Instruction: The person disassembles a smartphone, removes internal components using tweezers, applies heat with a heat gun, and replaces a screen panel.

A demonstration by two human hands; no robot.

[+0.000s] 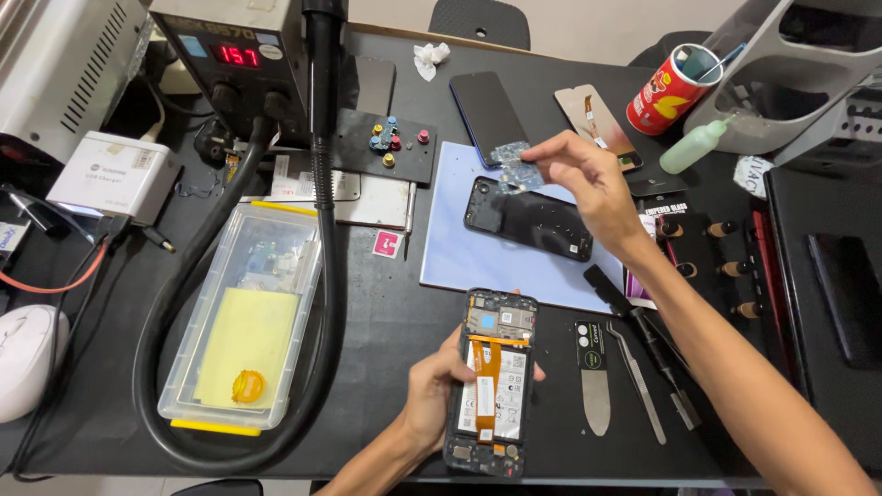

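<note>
Head view: on the dark surface, left hand fingers clasp an opened phone; right hand fingers pinch a small board above a blue mat.

Free: bare table btwn hose loop & blue mat. Blocked: tweezers, pry tool to the right; plastic box to the left.

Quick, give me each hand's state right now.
Left hand: closed around the opened phone.
Right hand: fingers pinching a small plastic cover piece above the back cover.
</note>
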